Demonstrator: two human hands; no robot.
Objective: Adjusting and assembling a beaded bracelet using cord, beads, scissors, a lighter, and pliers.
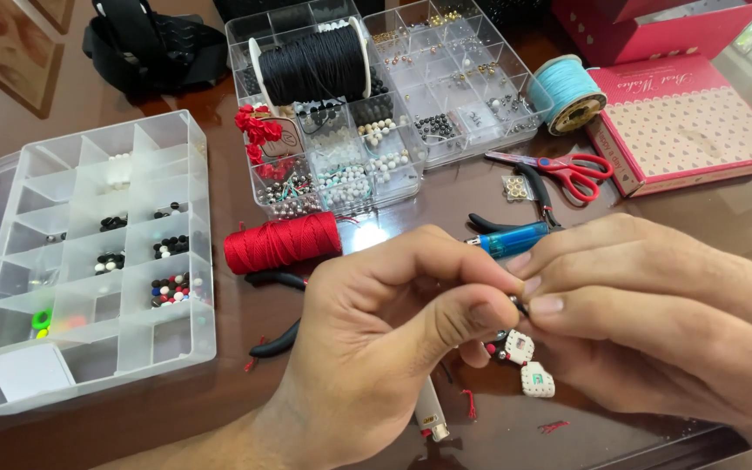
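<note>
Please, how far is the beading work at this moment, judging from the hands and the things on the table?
Done, apparently: short red cord scraps lie cut on the table, and white charm pieces hang below the fingers. In hand: the left hand and right hand pinch a tiny dark bead together. Left: I cannot tell; the red spool, scissors and blue lighter lie unused.

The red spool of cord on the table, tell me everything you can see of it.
The red spool is a fat roll of tightly wound, bright red cord lying on its side on the dark wooden table. It lies between two clear bead boxes, just above black plier handles. Neither hand touches it.
</note>
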